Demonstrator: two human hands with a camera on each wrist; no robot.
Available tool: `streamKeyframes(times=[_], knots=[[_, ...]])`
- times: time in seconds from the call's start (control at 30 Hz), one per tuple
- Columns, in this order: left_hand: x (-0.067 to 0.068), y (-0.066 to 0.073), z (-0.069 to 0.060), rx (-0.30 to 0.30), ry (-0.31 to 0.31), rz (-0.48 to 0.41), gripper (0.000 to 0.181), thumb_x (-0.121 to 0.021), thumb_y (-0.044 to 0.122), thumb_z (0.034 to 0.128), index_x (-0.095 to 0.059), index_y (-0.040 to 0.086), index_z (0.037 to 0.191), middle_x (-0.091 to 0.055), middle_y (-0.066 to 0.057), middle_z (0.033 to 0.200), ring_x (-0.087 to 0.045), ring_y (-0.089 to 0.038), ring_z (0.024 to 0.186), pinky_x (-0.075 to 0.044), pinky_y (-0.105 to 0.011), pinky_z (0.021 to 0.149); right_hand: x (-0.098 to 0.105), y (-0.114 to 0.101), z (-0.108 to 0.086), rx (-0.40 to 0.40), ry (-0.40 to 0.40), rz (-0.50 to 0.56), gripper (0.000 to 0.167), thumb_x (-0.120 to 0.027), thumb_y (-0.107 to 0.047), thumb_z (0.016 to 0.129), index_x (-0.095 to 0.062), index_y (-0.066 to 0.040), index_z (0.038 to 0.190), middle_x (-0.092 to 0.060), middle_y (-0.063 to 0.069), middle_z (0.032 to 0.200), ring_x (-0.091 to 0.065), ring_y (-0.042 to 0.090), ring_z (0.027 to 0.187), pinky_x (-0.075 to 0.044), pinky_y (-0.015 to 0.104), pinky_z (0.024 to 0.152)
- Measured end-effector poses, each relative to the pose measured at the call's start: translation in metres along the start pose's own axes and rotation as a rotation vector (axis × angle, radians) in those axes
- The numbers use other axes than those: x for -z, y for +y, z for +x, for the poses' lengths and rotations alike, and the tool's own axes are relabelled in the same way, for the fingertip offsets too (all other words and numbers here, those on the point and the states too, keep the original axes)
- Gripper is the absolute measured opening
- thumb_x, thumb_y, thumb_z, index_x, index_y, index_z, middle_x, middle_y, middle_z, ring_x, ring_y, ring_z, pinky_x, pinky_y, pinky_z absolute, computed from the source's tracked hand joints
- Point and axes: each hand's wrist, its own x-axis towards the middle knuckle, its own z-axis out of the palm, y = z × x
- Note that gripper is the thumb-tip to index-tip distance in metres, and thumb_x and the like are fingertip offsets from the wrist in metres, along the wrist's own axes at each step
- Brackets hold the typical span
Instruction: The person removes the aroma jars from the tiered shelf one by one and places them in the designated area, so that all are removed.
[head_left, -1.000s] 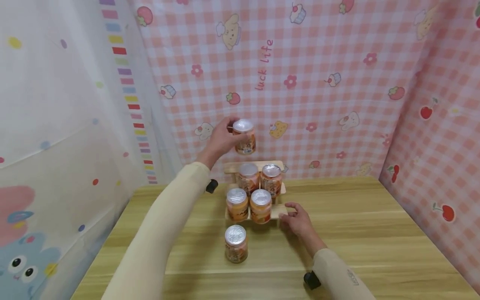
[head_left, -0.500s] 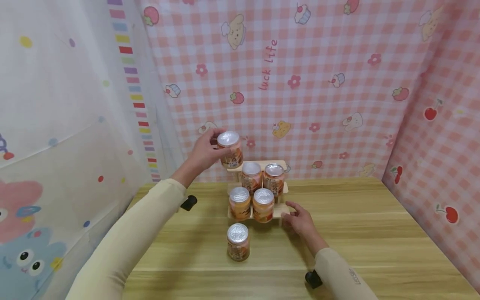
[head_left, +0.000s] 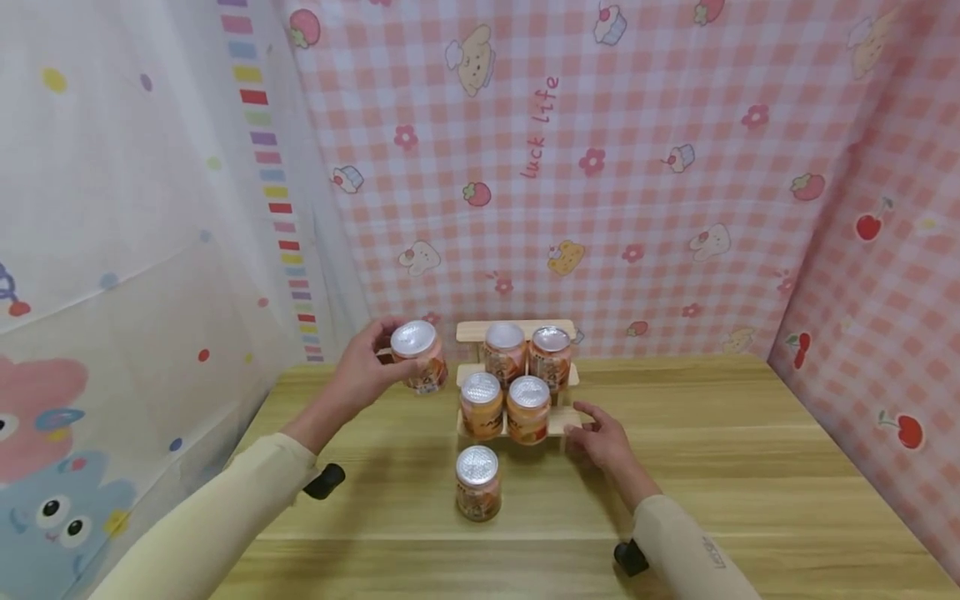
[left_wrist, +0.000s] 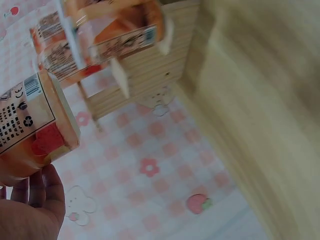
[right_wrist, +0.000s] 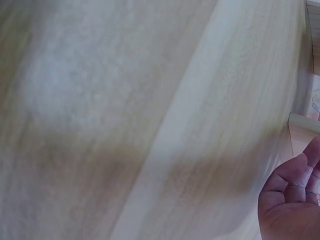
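Observation:
My left hand (head_left: 358,367) grips a can (head_left: 429,371) with a silver lid and an orange-pink label, in the air left of a stepped wooden rack (head_left: 517,331). In the left wrist view, curled fingers (left_wrist: 37,192) hold that can (left_wrist: 30,127) around its side. Two cans (head_left: 505,357) stand on the rack's middle step, and two more (head_left: 482,412) on its lowest. Another can (head_left: 478,492) is upright on the table in front. At the lowest step's right end, my right hand (head_left: 607,446) pinches the board between thumb and fingers.
The wood-grain table (head_left: 712,475) reaches back to a pink checked cloth (head_left: 645,200). A white dotted cloth (head_left: 150,275) hangs at the left, and more checked cloth (head_left: 885,333) at the right. The rack's top step bears no can.
My left hand has carried its can from above the rack leftward and down, past the rack's left side. My right hand has stayed on the lowest step's end.

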Motion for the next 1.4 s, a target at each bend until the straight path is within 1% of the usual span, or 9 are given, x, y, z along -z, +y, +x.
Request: streamKeyframes(times=[0.1,0.27,0.43,0.57,0.67,0.87,1.07,1.3,1.4], knots=[[0.001,-0.008,-0.012,0.005,-0.003,0.002,0.06,-0.08,0.015,0.0836,-0.05,0.004,0.134,-0.057,-0.015,0.122,-0.056,-0.027,0.108,-0.051,-0.036,0.087,0.001,0.0,0.002,-0.005,-0.004,-0.004,0.051,-0.068,-0.009,0.093,-0.052,-0.004,0.141,-0.06,0.009,0.092,-0.066,0.016,0.071,-0.046,0.028,0.054],[0.0,-0.023,-0.028,0.009,0.012,0.022,0.062,-0.08,0.011,0.0823,-0.049,0.0,0.135,-0.058,-0.018,0.123,-0.056,-0.03,0.111,-0.05,-0.041,0.092,0.001,0.002,0.004,-0.011,-0.006,-0.008,0.051,-0.068,-0.009,0.093,-0.052,-0.005,0.141,-0.059,0.009,0.093,-0.065,0.016,0.071,-0.045,0.029,0.055],[-0.005,-0.037,-0.039,0.009,0.01,0.039,0.062,-0.082,0.013,0.0808,-0.051,-0.001,0.133,-0.061,-0.017,0.12,-0.058,-0.029,0.11,-0.05,-0.044,0.093,0.002,0.001,0.003,-0.018,-0.016,-0.022,0.052,-0.068,-0.011,0.094,-0.051,-0.005,0.142,-0.058,0.011,0.096,-0.064,0.016,0.073,-0.046,0.03,0.057],[-0.01,-0.045,-0.047,-0.02,0.004,0.062,0.061,-0.083,0.012,0.0802,-0.053,-0.002,0.132,-0.063,-0.015,0.118,-0.059,-0.027,0.108,-0.05,-0.044,0.092,0.002,0.001,0.003,-0.025,-0.016,-0.03,0.052,-0.068,-0.012,0.094,-0.051,-0.007,0.142,-0.059,0.011,0.098,-0.064,0.016,0.073,-0.046,0.03,0.057],[-0.015,-0.05,-0.054,-0.023,0.001,0.054,0.061,-0.083,0.011,0.0798,-0.054,-0.002,0.131,-0.064,-0.014,0.117,-0.059,-0.027,0.107,-0.05,-0.043,0.091,0.002,0.001,0.004,-0.03,-0.012,-0.031,0.051,-0.068,-0.012,0.094,-0.051,-0.008,0.142,-0.06,0.011,0.098,-0.063,0.014,0.072,-0.045,0.03,0.057],[-0.029,-0.064,-0.067,0.006,0.006,0.045,0.06,-0.085,0.012,0.0779,-0.056,-0.001,0.129,-0.063,-0.013,0.117,-0.059,-0.027,0.107,-0.051,-0.04,0.09,0.002,0.002,0.004,-0.023,-0.018,-0.005,0.05,-0.067,-0.009,0.095,-0.051,-0.005,0.142,-0.061,0.01,0.095,-0.065,0.015,0.071,-0.045,0.028,0.057],[-0.041,-0.078,-0.078,0.07,0.008,0.038,0.062,-0.087,0.011,0.0752,-0.056,0.002,0.129,-0.064,-0.01,0.116,-0.058,-0.027,0.108,-0.051,-0.039,0.09,0.003,0.002,0.002,-0.011,-0.026,0.0,0.051,-0.066,-0.008,0.094,-0.049,-0.003,0.142,-0.063,0.009,0.092,-0.066,0.016,0.071,-0.043,0.026,0.053],[-0.048,-0.087,-0.091,0.103,0.021,0.051,0.063,-0.088,0.009,0.0726,-0.057,0.003,0.127,-0.064,-0.007,0.115,-0.059,-0.025,0.109,-0.051,-0.039,0.091,0.003,0.003,0.003,-0.006,-0.026,0.007,0.05,-0.067,-0.007,0.094,-0.05,-0.003,0.141,-0.063,0.007,0.089,-0.067,0.015,0.07,-0.041,0.026,0.049],[-0.05,-0.09,-0.095,0.122,0.02,0.063,0.064,-0.09,0.01,0.0711,-0.058,0.004,0.127,-0.065,-0.006,0.114,-0.06,-0.024,0.107,-0.051,-0.038,0.091,0.002,0.004,0.004,-0.002,-0.023,0.008,0.05,-0.067,-0.007,0.094,-0.051,-0.004,0.141,-0.063,0.007,0.088,-0.066,0.015,0.069,-0.042,0.025,0.049]])
